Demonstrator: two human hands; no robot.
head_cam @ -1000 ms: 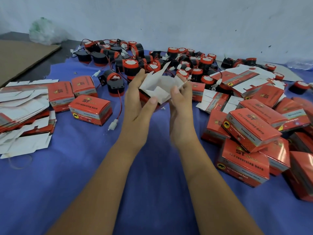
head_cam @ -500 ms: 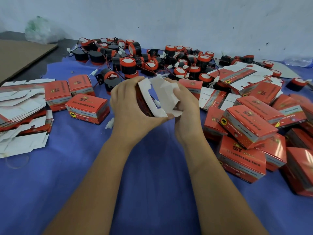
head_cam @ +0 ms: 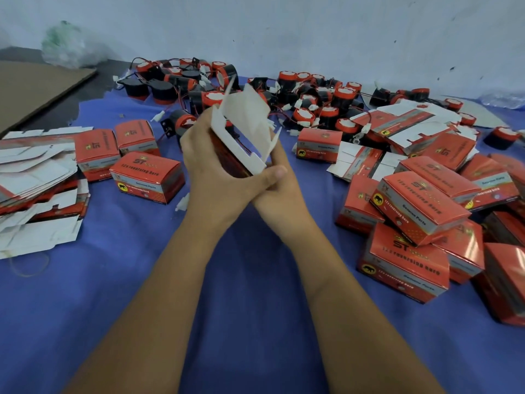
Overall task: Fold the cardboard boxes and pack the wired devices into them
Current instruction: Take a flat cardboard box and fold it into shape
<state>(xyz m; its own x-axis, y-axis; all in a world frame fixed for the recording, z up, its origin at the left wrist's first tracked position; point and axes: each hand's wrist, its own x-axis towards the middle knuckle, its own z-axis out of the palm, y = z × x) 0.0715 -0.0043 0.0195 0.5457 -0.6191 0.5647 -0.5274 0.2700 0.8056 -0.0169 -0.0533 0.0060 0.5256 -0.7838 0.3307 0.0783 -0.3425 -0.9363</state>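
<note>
Both hands hold one half-formed box (head_cam: 241, 129) up above the blue cloth (head_cam: 255, 322), in the middle of the scene; the left hand (head_cam: 216, 166) wraps round its red body, thumb pressed along the near white edge, likely to keep the walls square while the flaps get worked; the right hand (head_cam: 277, 177) sits under and behind it, and I cannot tell how its fingers lie, since the box and the left thumb cover them. The white flaps stand open and point to the far side, so the box looks not yet closed. The wired devices (head_cam: 312, 98) lie heaped at the far edge, within reach; flat blanks (head_cam: 34, 172) stack on the left; finished boxes (head_cam: 417, 200) pile on the right, out of the working space.
</note>
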